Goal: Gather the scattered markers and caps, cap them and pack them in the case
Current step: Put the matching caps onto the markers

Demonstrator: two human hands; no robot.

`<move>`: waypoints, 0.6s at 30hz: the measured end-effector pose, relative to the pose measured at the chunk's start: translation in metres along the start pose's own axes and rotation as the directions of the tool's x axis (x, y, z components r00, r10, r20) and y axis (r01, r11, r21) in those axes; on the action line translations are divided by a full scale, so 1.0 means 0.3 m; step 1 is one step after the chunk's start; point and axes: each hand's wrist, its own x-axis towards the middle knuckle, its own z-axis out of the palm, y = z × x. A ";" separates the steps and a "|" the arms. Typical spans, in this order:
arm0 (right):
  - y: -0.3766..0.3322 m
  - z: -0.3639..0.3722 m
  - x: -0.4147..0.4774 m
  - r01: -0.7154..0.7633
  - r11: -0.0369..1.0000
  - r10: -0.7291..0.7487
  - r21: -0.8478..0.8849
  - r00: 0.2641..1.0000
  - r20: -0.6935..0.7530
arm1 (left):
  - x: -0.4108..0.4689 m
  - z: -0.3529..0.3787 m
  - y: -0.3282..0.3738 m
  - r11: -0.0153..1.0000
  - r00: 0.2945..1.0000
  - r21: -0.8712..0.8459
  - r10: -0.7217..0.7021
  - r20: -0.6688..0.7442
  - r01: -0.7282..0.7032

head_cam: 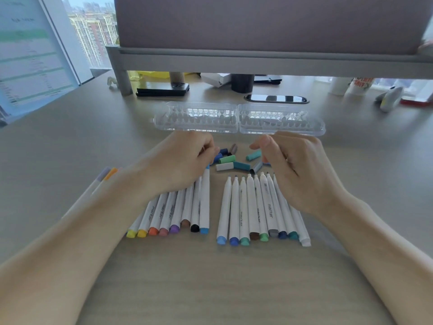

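Forearms lay over the surface (210, 289) from 7 and 5 o'clock. The left hand (180, 160) sat over the far ends of the left marker row (173, 212), fingers curled; what they gripped could not be determined. The right hand (302, 167) hovered above the right marker row (248, 207), thumb out, fingers bent downward; its grip could not be determined either. That row was uncapped, tips pointing to 12 o'clock. Loose caps (234, 161) lay between the hands, just beyond both rows. A clear case (239, 118) lay open and flat at 12 o'clock from the caps, halves side by side. Two capped markers (103, 181) lay at 9 o'clock, partly hidden by the left forearm.
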 end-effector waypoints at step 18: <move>-0.024 -0.006 0.004 -0.049 0.999 0.049 -0.006 0.999 0.013 | -0.038 0.002 0.107 0.980 0.976 0.183 -0.111 0.187 0.077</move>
